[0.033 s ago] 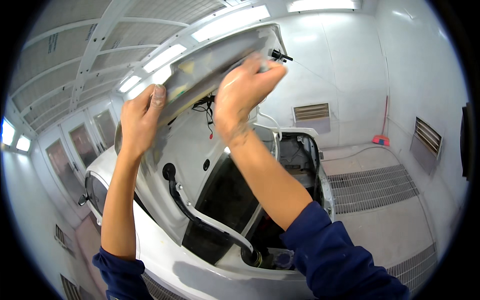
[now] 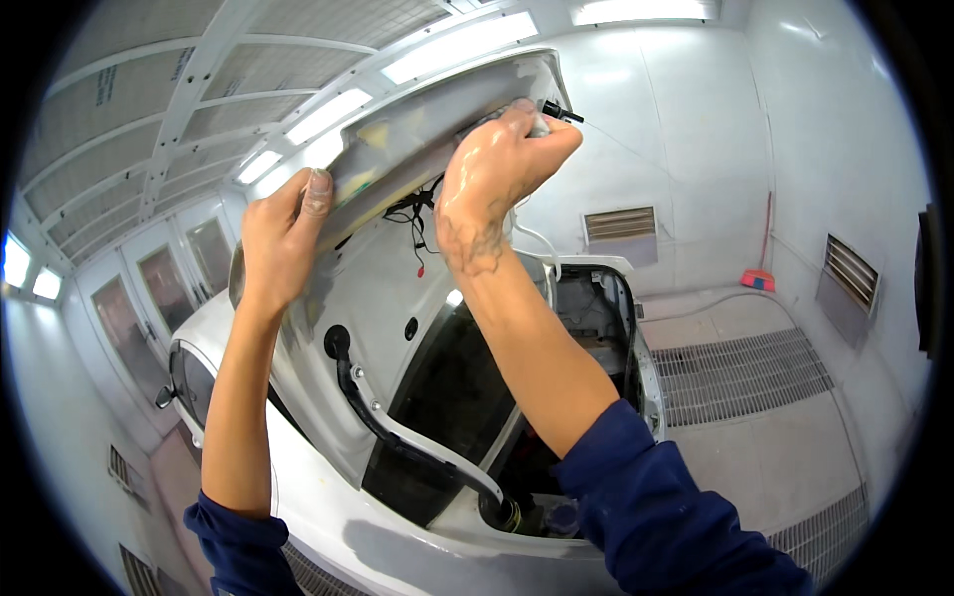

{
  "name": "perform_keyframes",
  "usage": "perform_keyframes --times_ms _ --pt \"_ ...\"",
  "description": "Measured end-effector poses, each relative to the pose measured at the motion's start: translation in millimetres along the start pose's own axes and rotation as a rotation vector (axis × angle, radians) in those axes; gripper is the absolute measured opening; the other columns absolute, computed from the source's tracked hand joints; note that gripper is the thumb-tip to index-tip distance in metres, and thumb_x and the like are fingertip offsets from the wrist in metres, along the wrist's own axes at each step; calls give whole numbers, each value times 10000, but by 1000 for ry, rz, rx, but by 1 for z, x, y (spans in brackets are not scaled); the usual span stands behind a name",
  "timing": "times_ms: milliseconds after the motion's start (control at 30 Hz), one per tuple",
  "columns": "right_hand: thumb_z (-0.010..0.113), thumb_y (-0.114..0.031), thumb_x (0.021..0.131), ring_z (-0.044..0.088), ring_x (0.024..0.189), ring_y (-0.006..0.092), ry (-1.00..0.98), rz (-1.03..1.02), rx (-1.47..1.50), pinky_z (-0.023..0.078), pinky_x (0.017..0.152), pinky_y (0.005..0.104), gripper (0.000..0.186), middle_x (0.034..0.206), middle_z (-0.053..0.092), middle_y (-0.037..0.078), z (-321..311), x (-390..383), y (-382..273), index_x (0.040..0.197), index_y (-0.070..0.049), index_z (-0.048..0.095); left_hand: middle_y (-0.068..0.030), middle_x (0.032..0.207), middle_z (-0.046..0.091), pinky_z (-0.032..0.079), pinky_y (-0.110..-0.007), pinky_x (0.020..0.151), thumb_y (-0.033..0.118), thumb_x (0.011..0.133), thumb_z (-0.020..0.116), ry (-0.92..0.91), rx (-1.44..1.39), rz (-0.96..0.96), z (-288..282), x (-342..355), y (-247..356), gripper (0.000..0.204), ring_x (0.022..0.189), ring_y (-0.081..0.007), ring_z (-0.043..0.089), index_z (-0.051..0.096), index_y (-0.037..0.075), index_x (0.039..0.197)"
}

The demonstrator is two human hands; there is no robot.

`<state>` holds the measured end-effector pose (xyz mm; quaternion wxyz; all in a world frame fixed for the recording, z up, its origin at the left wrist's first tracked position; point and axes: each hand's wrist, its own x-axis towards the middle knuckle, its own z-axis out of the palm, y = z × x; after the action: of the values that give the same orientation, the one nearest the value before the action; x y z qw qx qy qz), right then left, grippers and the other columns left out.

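A car's raised trunk lid (image 2: 412,124) slants across the upper middle, its panel dull grey with yellowish patches. My left hand (image 2: 281,228) is closed around the lid's left edge, its dusty thumb on top and its fingers mostly hidden. Farther right, my right hand (image 2: 502,164) is closed on a small pale grey pad (image 2: 540,126) and presses it against the panel near the lid's right end. Most of the pad is hidden by the fingers, so its exact kind does not show. Wet-looking streaks shine on the back of that hand.
Below the lid, a black hinge arm (image 2: 363,402) curves down to the white car body (image 2: 308,467). Loose wires (image 2: 412,214) hang under the lid, and a black fitting (image 2: 563,111) juts from its right end. A red broom (image 2: 758,278) leans against the right wall, beyond floor grates (image 2: 740,372).
My right hand has shifted slightly to the right along the panel and looks sharper than before. My left hand keeps its place on the lid's edge.
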<state>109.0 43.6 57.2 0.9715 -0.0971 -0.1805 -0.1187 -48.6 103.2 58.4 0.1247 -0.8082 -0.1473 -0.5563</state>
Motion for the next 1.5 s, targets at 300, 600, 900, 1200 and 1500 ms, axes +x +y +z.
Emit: perform_keyframes --times_ms 300,600,900,1200,1500 --pt "496 -37 980 418 864 251 23 40 48 371 835 414 145 963 413 156 -2 0 -1 969 13 360 -76 642 318 320 -340 561 523 1046 451 10 -43 19 2 0 -3 575 631 -199 293 476 2 803" --pt "516 -38 968 440 919 288 6 -27 15 352 891 464 158 996 422 150 -5 -4 2 973 1 363 -75 633 317 312 -345 563 533 1043 449 7 -15 16 2 0 -4 576 623 -205 290 478 10 803" --pt "514 -50 975 437 988 275 -37 -13 2 303 943 532 141 1016 427 129 -7 -7 5 976 -26 375 -86 618 329 322 -351 570 517 1042 455 39 8 33 4 -1 -11 559 617 -212 295 480 20 785" --pt "487 -75 995 390 787 183 1 -136 -136 382 775 358 125 895 416 88 -3 -1 24 944 -13 391 -82 611 352 340 -342 572 503 1042 459 43 37 8 2 -1 -8 550 605 -211 314 483 20 781" --pt "441 -100 1022 427 987 251 -113 -116 -42 279 985 529 96 1003 432 102 -3 14 14 961 -37 402 -79 621 352 330 -332 567 490 1046 464 33 -4 8 2 -3 -9 544 605 -203 319 483 15 782"
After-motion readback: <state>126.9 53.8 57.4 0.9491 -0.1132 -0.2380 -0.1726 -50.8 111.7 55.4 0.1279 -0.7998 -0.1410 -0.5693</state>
